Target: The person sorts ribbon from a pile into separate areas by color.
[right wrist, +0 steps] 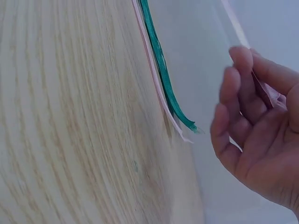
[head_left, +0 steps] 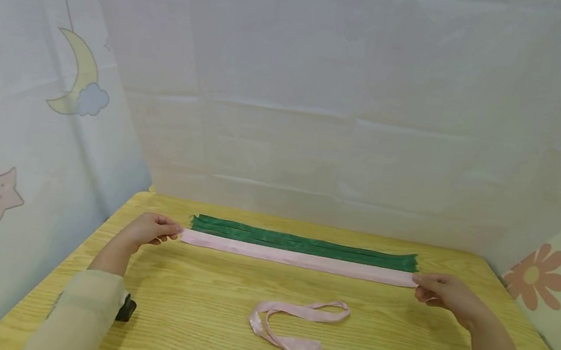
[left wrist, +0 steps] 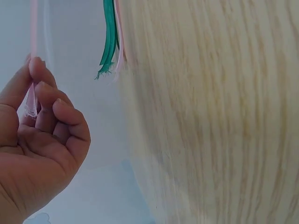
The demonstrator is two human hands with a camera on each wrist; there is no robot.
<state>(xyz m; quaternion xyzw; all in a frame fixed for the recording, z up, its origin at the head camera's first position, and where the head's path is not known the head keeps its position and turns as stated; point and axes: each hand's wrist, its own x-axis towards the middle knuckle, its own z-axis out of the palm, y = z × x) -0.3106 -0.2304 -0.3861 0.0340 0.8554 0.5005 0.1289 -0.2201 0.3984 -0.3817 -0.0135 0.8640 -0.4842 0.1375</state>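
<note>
A pink satin ribbon [head_left: 296, 258] is stretched straight from side to side, pinched at its left end by my left hand [head_left: 145, 229] and at its right end by my right hand [head_left: 447, 295]. Thumb and index finger do the pinching, and the ribbon's frayed tip hangs below the left fingers in the left wrist view. Both wrist views show it raised above the table. Green ribbons [head_left: 303, 242] with frayed ends lie side by side along the far part of the table. Another pink ribbon [right wrist: 159, 88] lies along their near edge.
A loose pink ribbon [head_left: 305, 312] lies looped on the wooden table [head_left: 187, 316], nearer to me. Behind the table hangs a pale sheet [head_left: 289, 111]. Printed sheets with a moon [head_left: 81, 72] and a flower [head_left: 537, 277] stand at the sides.
</note>
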